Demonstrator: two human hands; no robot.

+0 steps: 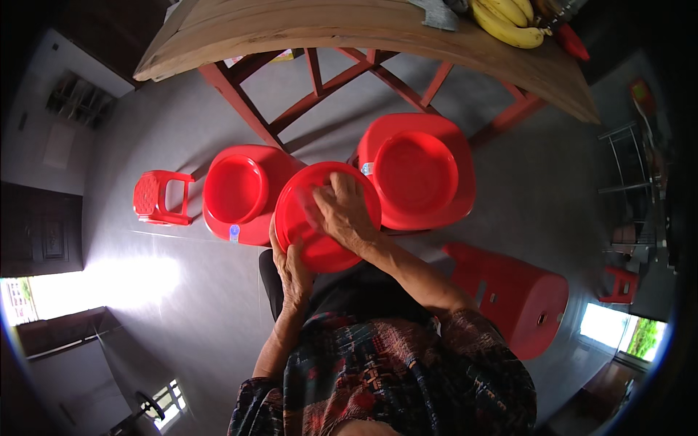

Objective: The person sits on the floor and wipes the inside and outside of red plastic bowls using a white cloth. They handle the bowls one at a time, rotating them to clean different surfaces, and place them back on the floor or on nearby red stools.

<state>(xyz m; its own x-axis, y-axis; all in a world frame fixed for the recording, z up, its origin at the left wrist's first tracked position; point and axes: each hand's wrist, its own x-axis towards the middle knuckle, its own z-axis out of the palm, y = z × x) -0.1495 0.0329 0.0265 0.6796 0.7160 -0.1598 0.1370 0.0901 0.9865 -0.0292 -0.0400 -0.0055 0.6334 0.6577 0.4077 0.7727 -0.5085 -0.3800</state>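
A round red plastic basin (327, 254) is tilted in front of my body, above my lap. My left hand (292, 272) grips its left rim, thumb on the inner side and fingers behind. Inside the basin, my right hand (345, 214) is bent with its fingers curled down against the surface. A pinkish smear beside those fingers is blurred, so what they hold cannot be made out. Just beyond stand two red stools; a red basin (236, 189) rests on the left stool (280, 171), and another red basin (416, 173) on the right stool (462, 152).
A small red stool (161, 196) stands at far left. To my right a larger red stool (527, 305) lies on its side. Ahead is a wooden table (305, 22) with reddish legs, bearing bananas (512, 22) and a grey cloth (438, 14). Metal racks (625, 160) line the right.
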